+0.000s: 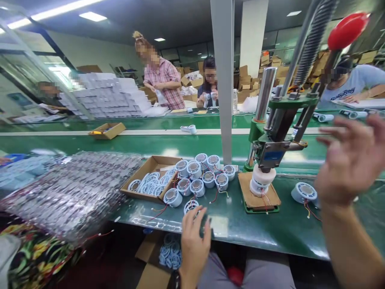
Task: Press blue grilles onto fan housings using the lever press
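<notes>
My left hand [196, 237] is at the table's front edge, fingers apart, its fingertips beside a light blue round part with a slotted top [191, 206]; whether they touch it I cannot tell. Raised at the right, my right hand [350, 156] is blurred, with its fingers stretched out and nothing visible in it. It is below the red lever knob [347, 31] of a hand press [272, 154]. Under the press's white head, a light blue motor-like unit with wires [259, 188] sits on a brown board [245, 185]. Another wired unit [304, 192] stands right of the press.
Several wired round units [197, 186] cluster beside a cardboard tray [128, 192] of light blue rings. Bagged parts [72, 188] cover the left side. A grey post [224, 80] rises behind. Beyond the conveyor [150, 140] are other people and stacked white boxes [105, 94].
</notes>
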`<act>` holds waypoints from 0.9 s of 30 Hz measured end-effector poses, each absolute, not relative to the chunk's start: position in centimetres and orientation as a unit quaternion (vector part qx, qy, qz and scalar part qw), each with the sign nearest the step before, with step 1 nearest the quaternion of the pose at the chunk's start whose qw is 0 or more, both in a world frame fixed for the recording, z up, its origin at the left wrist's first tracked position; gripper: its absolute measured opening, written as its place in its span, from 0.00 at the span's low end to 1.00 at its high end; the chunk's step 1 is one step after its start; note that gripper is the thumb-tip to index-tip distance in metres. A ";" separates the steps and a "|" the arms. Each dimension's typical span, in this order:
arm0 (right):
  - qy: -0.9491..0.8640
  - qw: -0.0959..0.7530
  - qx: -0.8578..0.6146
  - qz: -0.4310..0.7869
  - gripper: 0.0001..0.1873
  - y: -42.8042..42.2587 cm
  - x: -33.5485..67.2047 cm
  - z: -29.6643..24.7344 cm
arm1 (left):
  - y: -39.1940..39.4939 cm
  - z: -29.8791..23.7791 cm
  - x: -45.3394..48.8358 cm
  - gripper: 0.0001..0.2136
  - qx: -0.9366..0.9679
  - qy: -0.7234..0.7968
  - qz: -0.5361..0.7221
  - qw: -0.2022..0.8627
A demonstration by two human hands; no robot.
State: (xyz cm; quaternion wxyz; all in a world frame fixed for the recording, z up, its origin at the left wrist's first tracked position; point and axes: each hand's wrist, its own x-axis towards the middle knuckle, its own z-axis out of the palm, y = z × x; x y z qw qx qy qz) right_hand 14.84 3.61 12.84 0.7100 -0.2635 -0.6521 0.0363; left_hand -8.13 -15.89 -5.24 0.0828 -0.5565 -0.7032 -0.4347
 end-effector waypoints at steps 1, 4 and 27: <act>-0.632 0.716 -0.287 0.072 0.31 2.5 14.6 9.3 | -16.7 -6.1 -9.3 0.15 -0.550 -0.726 -0.399 0.108; -0.669 0.631 -0.356 0.165 0.41 0.6 13.5 0.8 | -17.7 -8.0 -10.8 0.16 -0.572 -0.742 -0.322 0.137; -0.788 0.372 -0.473 -0.132 0.18 -1.4 20.2 -3.8 | -13.9 -6.2 -9.9 0.15 -0.613 -0.723 -0.316 0.034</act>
